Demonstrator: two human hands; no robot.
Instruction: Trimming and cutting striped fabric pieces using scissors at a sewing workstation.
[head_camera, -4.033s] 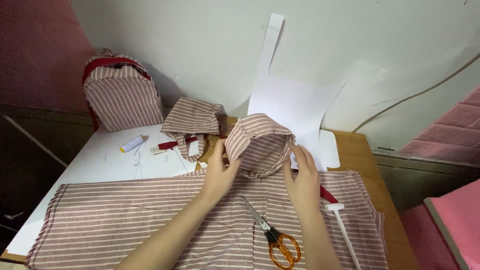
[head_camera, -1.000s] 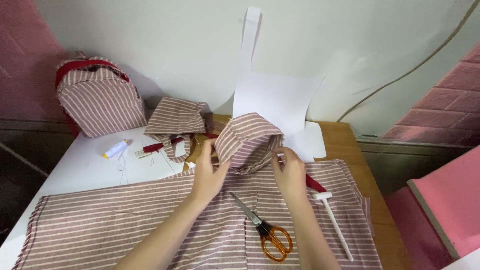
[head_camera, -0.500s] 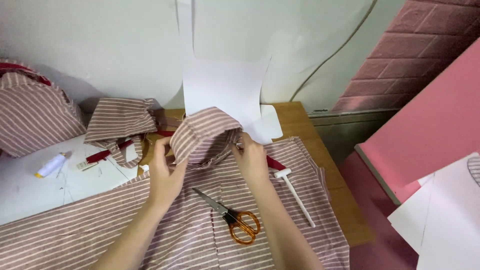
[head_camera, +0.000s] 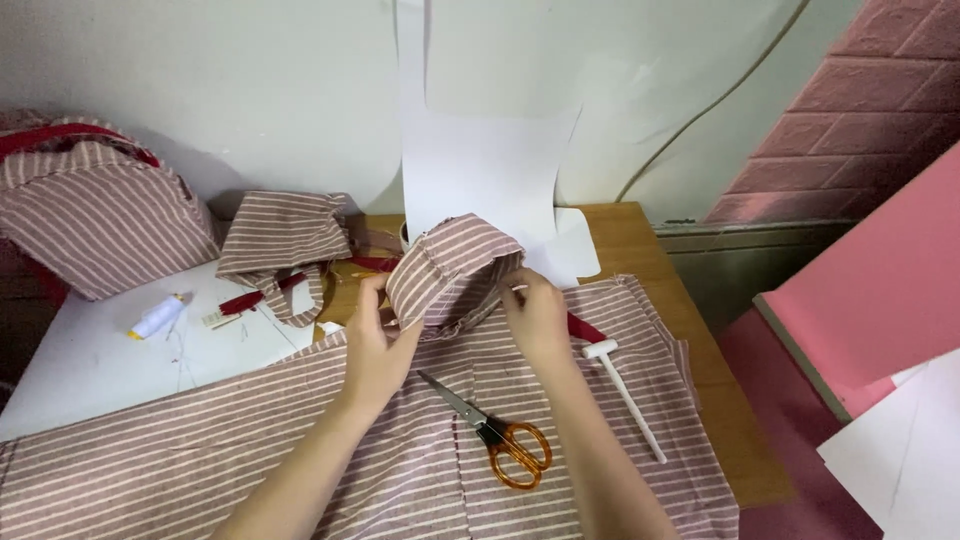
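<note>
Hands pinch the striped pouch (head_camera: 452, 268): left hand (head_camera: 372, 345) at nine o'clock, right hand (head_camera: 535, 315) at three. Scissors (head_camera: 495, 432) at six could snag a sleeve.

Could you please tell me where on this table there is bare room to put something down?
Free: the white sheet below the thread spool, and the bare wood right of the white mallet. Crowded: the middle, where left hand and right hand hold the striped pouch, scissors below.

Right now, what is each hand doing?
Left hand: closed on the striped fabric piece, left edge.
Right hand: pinching its right edge.
</note>
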